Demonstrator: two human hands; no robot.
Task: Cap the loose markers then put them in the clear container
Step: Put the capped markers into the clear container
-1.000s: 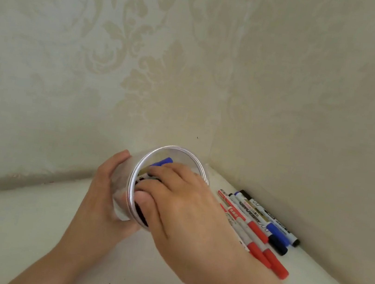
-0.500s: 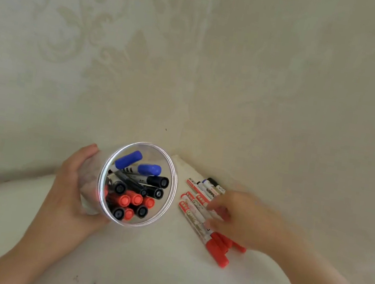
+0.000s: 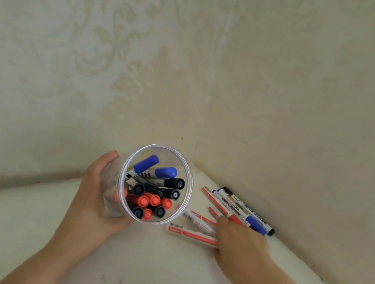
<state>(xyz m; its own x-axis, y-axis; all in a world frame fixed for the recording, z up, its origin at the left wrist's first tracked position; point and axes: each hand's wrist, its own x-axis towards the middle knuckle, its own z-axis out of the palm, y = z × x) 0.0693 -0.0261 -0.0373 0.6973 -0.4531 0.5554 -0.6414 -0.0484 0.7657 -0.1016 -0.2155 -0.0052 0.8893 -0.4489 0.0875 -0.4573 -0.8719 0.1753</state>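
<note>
Clear plastic container [image 3: 110, 193] sits in the left hand [image 3: 97, 203], fingers wrapped round its wall, mouth tilted toward the camera. Inside: capped markers [image 3: 152, 192], blue, black and red, caps up.

Change: a second ago the right hand [image 3: 237, 241] was at the container mouth, dropping a marker in. Half a second ago it was already out over the loose pile. Now it is down on the pile, on the desk [image 3: 162, 272] just right of the container. So one more marker is stowed and the next pickup is starting.

Right grip: fingers curled down onto the near ends of the red markers [image 3: 192, 233]. Whether it already pinches one, cannot tell; the fingertips are hidden under the hand.

Relative to that grip: two or three red markers poke out from under its left side, pointing toward the container. The blue marker [image 3: 252, 221] and black marker [image 3: 244, 207] lie just beyond the fingers, against the wall [image 3: 304, 135].

The visible loose ones look capped, so my read is straight transfer. Several remain.
</note>
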